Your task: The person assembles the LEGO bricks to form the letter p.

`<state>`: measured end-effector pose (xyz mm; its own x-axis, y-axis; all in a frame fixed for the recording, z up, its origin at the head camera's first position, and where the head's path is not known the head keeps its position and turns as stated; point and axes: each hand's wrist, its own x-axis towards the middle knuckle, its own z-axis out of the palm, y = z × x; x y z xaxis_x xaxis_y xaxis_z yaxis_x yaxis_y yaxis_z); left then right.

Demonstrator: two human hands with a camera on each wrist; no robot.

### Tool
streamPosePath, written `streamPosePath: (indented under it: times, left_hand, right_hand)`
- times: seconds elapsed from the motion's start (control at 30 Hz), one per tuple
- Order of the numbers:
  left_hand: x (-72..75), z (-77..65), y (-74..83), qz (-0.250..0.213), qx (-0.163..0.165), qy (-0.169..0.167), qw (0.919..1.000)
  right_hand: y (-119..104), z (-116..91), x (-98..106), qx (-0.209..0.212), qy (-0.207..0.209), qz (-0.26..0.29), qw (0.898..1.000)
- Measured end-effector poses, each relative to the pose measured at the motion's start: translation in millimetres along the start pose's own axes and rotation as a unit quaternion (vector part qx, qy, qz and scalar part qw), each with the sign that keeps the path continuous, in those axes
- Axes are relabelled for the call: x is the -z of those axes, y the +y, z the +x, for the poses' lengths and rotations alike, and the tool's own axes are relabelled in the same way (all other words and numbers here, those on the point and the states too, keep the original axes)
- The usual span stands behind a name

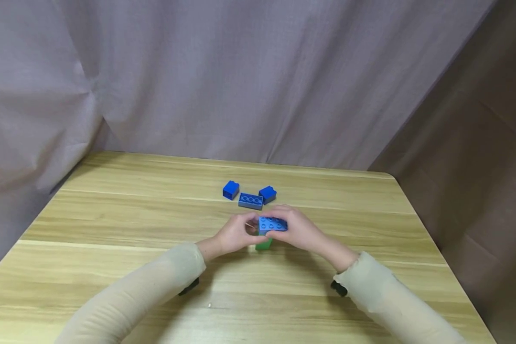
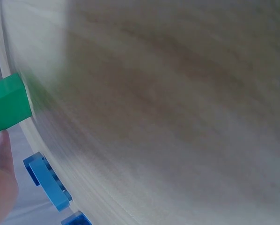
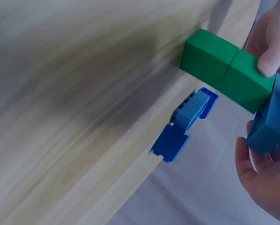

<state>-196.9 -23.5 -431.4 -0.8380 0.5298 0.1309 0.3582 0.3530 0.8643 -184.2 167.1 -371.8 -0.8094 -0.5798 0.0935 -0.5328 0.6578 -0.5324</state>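
A lighter blue brick [image 1: 272, 223], studs up, sits at the top of an upright stack of two green bricks [image 1: 263, 244]. From the right, my right hand [image 1: 302, 230] grips this blue brick between thumb and fingers. My left hand [image 1: 232, 234] curls around the stack from the other side; in the right wrist view its thumb presses the upper green brick [image 3: 247, 82]. That view shows the blue brick [image 3: 270, 125] against the stack's top and jutting past it on one side. Whether it is pressed fully down I cannot tell.
Behind the hands lie a blue brick [image 1: 231, 190] on the left, a long blue brick [image 1: 251, 201] with its hollow underside showing, and another blue brick [image 1: 267, 194] on the right. The wooden table [image 1: 112, 205] ends at a grey curtain [image 1: 223, 86].
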Motion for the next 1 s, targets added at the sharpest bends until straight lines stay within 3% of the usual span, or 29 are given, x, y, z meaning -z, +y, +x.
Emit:
streamPosePath:
  times: [0.2, 0.6, 1.0]
  left_hand:
    - [-0.6, 0.1, 1.0, 0.003, 0.018, 0.001, 0.9998]
    - [0.8, -0.3, 1.4, 0.001, 0.013, 0.0, 0.9999]
    - [3.5, -1.2, 6.5, 0.041, 0.001, -0.017, 0.999]
  right_hand:
    - [7.9, -8.9, 6.2, -0.024, -0.008, 0.004, 1.0]
    - [9.8, -8.8, 7.3, -0.003, 0.0, 0.019, 1.0]
    - [6.3, -10.1, 7.5, -0.003, 0.002, -0.007, 1.0]
